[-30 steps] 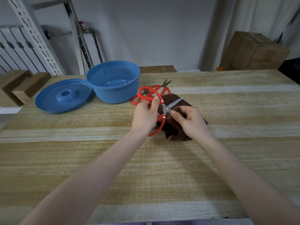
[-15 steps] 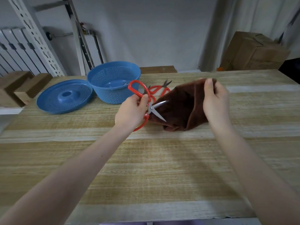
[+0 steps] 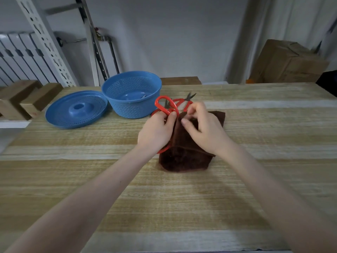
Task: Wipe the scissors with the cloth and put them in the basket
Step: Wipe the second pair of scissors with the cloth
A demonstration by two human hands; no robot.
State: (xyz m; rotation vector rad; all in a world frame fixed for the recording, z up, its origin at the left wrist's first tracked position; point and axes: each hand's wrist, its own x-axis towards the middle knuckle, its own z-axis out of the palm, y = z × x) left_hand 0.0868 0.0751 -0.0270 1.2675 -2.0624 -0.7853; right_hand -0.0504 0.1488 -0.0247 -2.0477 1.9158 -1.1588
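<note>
Wooden desk (image 3: 164, 207) is carrying it all: left hand (image 3: 155, 132) is gripping the red scissors (image 3: 163, 110) by the handles, and right hand (image 3: 206, 130) is pinching the brown cloth (image 3: 182, 159) over the hidden blades, near the basket (image 3: 127, 110). Best wiping pivot to tip.

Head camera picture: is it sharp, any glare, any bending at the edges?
Head view: soft even light, no glare on the table; left hand on the scissors and right hand on the cloth look fairly sharp; the cardboard box far right looks soft; the perforated rail leans from wide-angle bending.
</note>
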